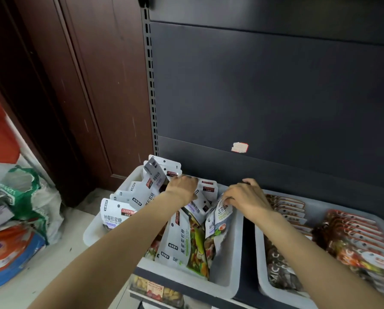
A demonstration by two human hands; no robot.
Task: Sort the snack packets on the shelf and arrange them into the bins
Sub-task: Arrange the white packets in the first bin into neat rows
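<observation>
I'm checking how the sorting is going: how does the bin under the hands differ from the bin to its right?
The left bin holds mostly white packets, standing and leaning unevenly; the right bin holds red and orange packets, overlapped in tidy rows. Both hands are in the left bin, the left hand among the white packets and the right hand pinching a packet; the right bin is untouched. Both are pale grey plastic bins side by side on the shelf.

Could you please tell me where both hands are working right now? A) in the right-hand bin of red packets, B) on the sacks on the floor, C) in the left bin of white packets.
C: the left hand and right hand both reach among white packets in the left bin.
</observation>
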